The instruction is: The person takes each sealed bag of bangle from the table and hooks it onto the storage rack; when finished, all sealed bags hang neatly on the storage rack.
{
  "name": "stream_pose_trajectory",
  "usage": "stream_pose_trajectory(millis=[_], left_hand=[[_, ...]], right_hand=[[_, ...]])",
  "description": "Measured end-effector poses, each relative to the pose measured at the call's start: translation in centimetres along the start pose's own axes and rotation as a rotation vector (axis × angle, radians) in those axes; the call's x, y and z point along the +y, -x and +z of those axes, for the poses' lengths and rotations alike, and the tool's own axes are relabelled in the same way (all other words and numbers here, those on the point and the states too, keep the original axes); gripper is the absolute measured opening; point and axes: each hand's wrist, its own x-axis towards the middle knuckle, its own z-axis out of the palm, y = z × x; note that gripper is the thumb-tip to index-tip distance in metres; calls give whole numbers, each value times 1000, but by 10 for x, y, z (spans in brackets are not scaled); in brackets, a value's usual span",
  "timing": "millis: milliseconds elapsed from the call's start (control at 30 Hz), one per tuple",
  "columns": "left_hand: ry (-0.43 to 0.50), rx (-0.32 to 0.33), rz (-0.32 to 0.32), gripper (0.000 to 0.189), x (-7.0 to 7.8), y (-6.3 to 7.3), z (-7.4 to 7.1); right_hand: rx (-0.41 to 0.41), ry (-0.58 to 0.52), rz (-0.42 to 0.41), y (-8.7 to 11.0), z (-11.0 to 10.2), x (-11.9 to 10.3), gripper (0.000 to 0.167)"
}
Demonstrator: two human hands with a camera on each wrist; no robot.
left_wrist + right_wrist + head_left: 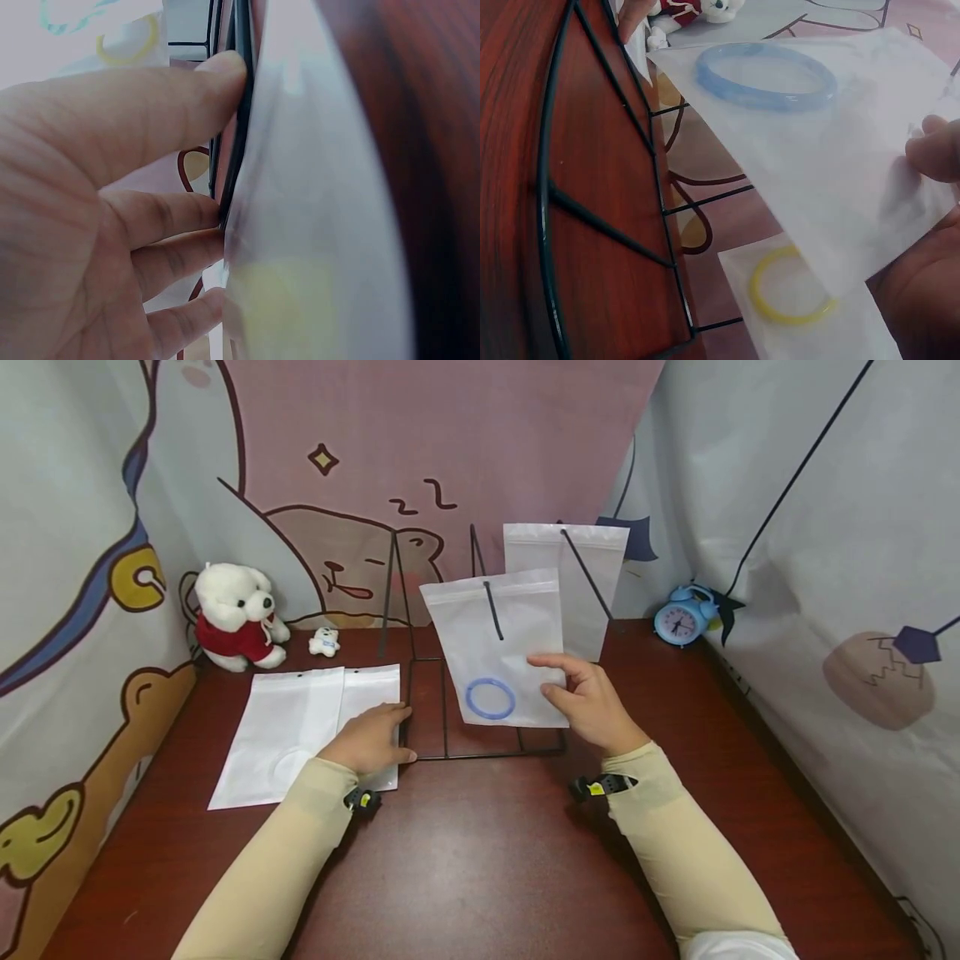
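while bag [491, 652] hangs, fingers [392, 716] touch rack [480, 757]

Left hand [75, 214] touching black rack [238, 139], white bag [315, 180]

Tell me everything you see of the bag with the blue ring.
The bag is white and flat, apparently thin plastic, with a seal strip along its top. The blue ring shows near its lower left. It hangs slightly tilted on a dark rod of the wire rack. The right hand is at its right edge, grip unclear.
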Motion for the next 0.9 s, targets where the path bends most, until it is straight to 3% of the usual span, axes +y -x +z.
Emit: stream_pose_trajectory(millis=[600, 900], left_hand=[[1, -3, 7, 86, 0, -1, -1], [4, 0, 10, 85, -2, -1, 1]], right_hand=[[-46, -51, 23, -1, 6, 11, 40], [-206, -64, 36, -2, 5, 28, 38]])
